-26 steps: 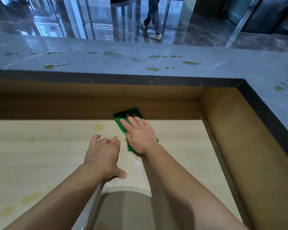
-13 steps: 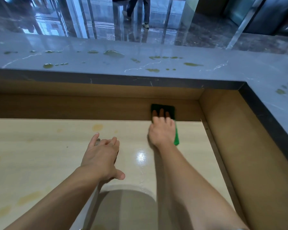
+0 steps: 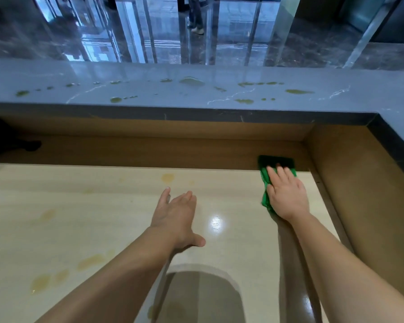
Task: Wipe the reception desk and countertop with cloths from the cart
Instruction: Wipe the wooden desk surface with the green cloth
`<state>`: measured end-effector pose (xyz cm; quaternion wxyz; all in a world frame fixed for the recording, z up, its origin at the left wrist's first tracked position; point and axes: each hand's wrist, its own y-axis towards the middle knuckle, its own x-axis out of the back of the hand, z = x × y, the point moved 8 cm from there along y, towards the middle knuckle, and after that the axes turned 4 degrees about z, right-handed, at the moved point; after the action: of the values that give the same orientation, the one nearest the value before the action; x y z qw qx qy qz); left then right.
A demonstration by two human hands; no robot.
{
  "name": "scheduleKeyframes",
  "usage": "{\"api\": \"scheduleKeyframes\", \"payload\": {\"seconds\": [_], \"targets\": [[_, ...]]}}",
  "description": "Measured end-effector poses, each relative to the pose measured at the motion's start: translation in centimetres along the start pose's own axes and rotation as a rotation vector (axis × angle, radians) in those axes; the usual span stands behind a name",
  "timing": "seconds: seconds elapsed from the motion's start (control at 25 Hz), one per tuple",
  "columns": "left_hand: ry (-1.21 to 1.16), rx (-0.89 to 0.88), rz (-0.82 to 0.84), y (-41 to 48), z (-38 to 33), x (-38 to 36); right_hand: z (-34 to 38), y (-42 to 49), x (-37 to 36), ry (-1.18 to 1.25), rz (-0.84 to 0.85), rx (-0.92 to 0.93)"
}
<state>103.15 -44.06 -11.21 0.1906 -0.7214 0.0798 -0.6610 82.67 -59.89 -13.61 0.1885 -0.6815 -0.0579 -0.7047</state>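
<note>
The right hand lies flat with straight fingers, pressing a green cloth onto the pale desk surface in its far right corner, probably to clean right up to the brown back panel. The left hand is spread and holds nothing above mid-desk, likely for balance; contact is unclear. Yellowish stains mark the desk, and spills dot the grey marble countertop.

Two hands, one cloth, one desk, one countertop
</note>
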Motion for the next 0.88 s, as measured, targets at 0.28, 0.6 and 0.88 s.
{"api": "scheduleKeyframes", "payload": {"seconds": [0.28,0.6,0.88], "targets": [[-0.303,0.115,-0.231,-3.8,10.7,2.4,4.7,0.2,-0.4,0.232,0.057,-0.254],[-0.047,0.113,-0.198,-7.3,21.7,-0.1,30.0,0.9,-1.4,0.266,0.06,0.021],[0.072,0.03,-0.158,-7.3,22.9,-2.0,41.0,-2.2,-3.5,0.077,0.133,0.442]]}}
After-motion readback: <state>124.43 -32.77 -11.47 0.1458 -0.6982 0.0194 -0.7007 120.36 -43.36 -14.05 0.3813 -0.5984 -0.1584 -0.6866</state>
